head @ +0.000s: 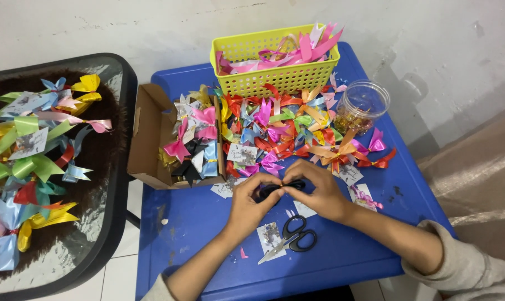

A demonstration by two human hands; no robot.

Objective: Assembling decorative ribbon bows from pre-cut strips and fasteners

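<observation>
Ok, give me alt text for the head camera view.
Both hands, left hand and right hand, pinch a black ribbon bow over a blue table, above black scissors. Behind lie colourful ribbon bows and a yellow basket.

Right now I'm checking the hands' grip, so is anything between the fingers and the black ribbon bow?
Nothing visible. The left hand and right hand both pinch the black ribbon bow directly, above the blue table. The scissors lie nearer the person, apart from it.
</observation>
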